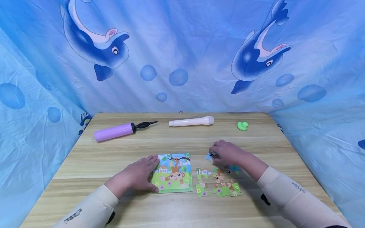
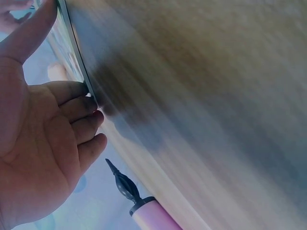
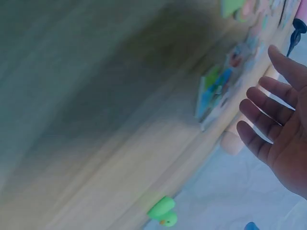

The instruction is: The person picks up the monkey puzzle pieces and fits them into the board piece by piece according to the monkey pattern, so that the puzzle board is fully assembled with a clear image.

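Lying flat near the middle of the wooden table (image 1: 82,177), the square monkey puzzle board (image 1: 173,174) has the left hand (image 1: 139,173) at its left edge, fingers nearly straight and close together towards the far corner, thumb set apart by the near one, probably to steady it. Just beside the board, to its right, lie loose jigsaw pieces (image 1: 219,178), spread with gaps between several, likely so each fragment shows. The right hand (image 1: 228,154) is over the farther pieces, its fingers slightly apart (the right wrist view shows nothing pinched between them, though whether a fingertip touches a piece I cannot tell). Beyond, along the far side, a purple balloon pump (image 1: 115,132), a pale microphone-shaped stick (image 1: 191,122) and a green toy duck (image 1: 242,126) rest well apart, presumably placed there to leave working room. Behind hangs a blue dolphin-print cloth (image 1: 196,38).
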Tool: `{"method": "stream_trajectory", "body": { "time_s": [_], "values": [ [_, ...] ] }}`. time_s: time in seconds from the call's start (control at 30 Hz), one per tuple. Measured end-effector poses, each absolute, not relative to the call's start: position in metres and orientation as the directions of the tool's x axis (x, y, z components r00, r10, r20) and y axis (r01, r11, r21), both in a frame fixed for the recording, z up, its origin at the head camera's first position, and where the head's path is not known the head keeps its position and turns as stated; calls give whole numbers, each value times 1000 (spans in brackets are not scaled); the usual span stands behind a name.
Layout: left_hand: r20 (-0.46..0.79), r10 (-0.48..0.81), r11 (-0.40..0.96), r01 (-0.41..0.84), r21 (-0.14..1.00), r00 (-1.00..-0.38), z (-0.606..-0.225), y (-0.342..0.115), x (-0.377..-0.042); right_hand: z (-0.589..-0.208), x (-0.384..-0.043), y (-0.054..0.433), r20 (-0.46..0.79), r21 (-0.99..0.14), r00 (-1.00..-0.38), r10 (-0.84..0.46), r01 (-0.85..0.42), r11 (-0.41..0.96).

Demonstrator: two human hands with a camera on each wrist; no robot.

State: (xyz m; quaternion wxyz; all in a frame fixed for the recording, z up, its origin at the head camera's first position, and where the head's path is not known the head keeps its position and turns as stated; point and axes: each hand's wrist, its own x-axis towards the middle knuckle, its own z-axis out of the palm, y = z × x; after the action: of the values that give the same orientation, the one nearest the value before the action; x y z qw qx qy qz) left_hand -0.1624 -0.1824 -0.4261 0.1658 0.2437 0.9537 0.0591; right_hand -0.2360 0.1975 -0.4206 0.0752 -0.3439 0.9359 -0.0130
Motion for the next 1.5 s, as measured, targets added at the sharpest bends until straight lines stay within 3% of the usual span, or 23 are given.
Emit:
{"method": "stream_trajectory", "body": {
  "time_s": [0.67,1.03,1.5],
  "values": [
    [-298,487,873,444,204,-821,-426,-183,-164,-431,-240,182,-26,-51,-672,-740,-738,673],
    [-311,484,875,444,193,-818,-426,-182,-164,-431,-242,163,-38,66,-664,-747,-747,661],
    [-313,483,875,442,197,-818,-425,-181,-164,-415,-243,110,-63,45,-650,-757,-760,649]
  ]
}}
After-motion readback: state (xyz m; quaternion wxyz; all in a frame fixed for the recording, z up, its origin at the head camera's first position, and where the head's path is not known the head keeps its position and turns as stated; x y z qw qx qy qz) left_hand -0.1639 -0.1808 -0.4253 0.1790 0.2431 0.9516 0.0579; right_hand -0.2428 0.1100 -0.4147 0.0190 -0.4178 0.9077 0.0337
